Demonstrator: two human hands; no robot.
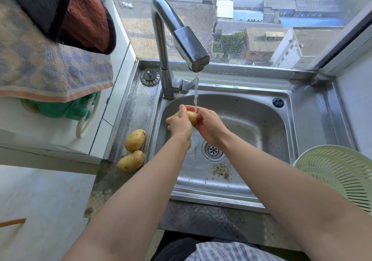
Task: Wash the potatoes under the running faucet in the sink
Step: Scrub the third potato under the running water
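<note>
Beyond a droplet-spotted window (261, 29), flat rooftops and blue-roofed buildings lie far below, and against its sill sits a stainless steel sink (251, 116) with a round-cornered basin. A tall chrome faucet (161, 39) rises at the basin's back left corner, its square spout reaching over the bowl, and a thin stream of water (196, 91) falls from it. Both hands meet under that stream, above the back of the basin. The left hand (179, 125) curls its fingers round the left end of a yellow-brown potato (192, 117), and the right hand (209, 128) cups the other end, fingers wrapped about it. The water lands on the potato's top between the two hands. Two more potatoes lie on the patterned steel ledge left of the basin, the farther potato (135, 140) touching or nearly touching the nearer potato (131, 161). A round metal drain (213, 150) shows beneath the wrists, with a small heap of pale food scraps (222, 171) on the basin floor nearer the person. A dark strainer plug (150, 77) rests on the ledge beside the faucet's base. At the right edge stands a pale green slotted plastic colander (340, 172). At upper left hang a checked blue-and-tan towel (50, 69) and a rust-red towel (86, 19), with green rubber gloves (66, 107) beneath them.
</note>
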